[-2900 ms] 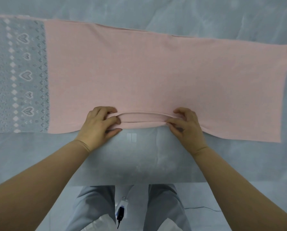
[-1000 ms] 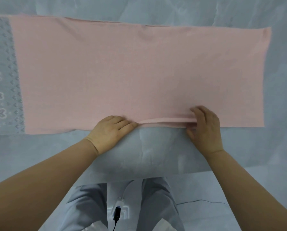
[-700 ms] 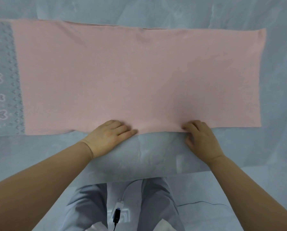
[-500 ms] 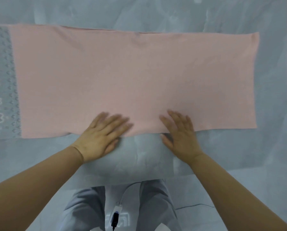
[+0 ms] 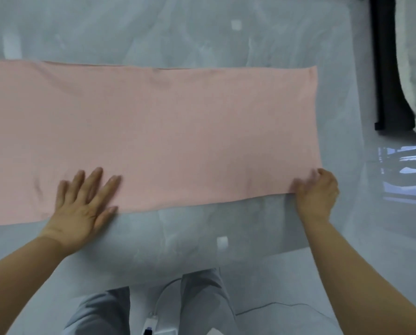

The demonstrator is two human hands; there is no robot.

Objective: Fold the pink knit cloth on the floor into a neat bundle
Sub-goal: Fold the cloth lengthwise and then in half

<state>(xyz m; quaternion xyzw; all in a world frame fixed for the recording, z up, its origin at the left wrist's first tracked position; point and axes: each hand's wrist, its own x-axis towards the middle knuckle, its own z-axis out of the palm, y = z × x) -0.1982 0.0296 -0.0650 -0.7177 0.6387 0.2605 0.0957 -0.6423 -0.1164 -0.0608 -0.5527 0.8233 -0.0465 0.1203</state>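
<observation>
The pink knit cloth (image 5: pixel 153 139) lies spread flat on the floor (image 5: pixel 178 32) as one long band, reaching from beyond the left hand (image 5: pixel 83 204) out to the right hand (image 5: pixel 317 192) and away from both toward the far side. The left hand is spread wide and flat, palm down, fingers resting on the cloth's near edge and the heel of the palm on the floor just short of it. The right hand is curled at the cloth's near right corner, fingers bent over the edge; it looks like a pinch on the corner, though whether the fabric is truly caught between fingers and thumb cannot be told (the thumb side is hidden).

By my reading, the step in hand is the start of a crosswise fold: one hand pins the cloth while the other takes the end corner. No fold shows yet, so the task seems early.

The next move would call for lifting that right corner and carrying the end across toward the left hand, keeping the near edges aligned. The far right corner is untended and, the knit being limp, may trail or skew, so it will likely need squaring afterward.
</observation>
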